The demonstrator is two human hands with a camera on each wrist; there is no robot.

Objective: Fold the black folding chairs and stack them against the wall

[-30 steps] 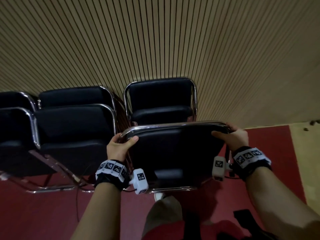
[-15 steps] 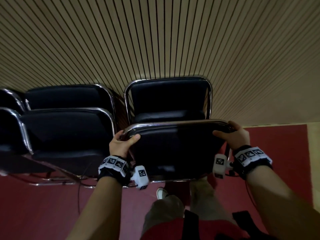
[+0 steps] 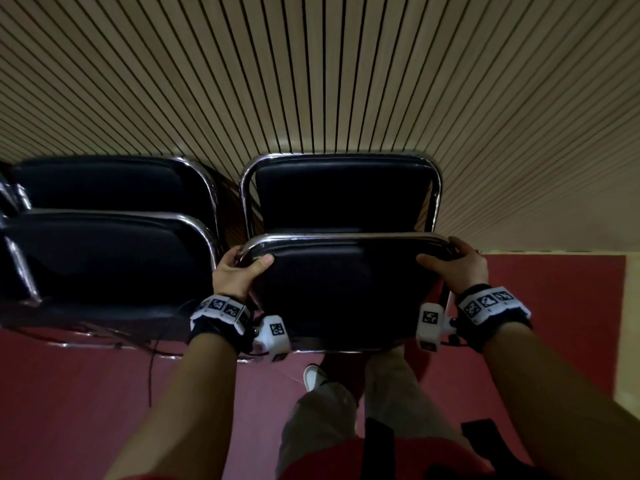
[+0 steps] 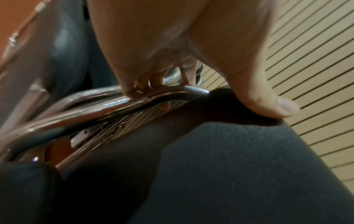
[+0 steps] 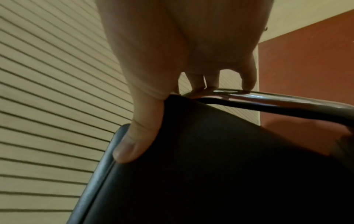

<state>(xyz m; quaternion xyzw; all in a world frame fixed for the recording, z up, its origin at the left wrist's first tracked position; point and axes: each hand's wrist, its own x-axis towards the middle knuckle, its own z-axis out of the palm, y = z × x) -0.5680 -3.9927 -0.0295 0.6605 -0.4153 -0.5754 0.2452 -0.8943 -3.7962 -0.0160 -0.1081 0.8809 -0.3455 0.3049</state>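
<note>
Gripping folded chair (image 3: pixel 346 289) by top corners, left hand (image 3: pixel 235 275), right hand (image 3: pixel 460 268), fingers curled behind frame, legs hidden.

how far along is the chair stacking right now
Done: one folded chair leans on the slatted wall, and a stack stands to its left. In hand: the left hand and right hand grip the top corners of another folded chair, in front of the leaning one. Left: setting it against that chair. No unfolded chairs are in view.
</note>
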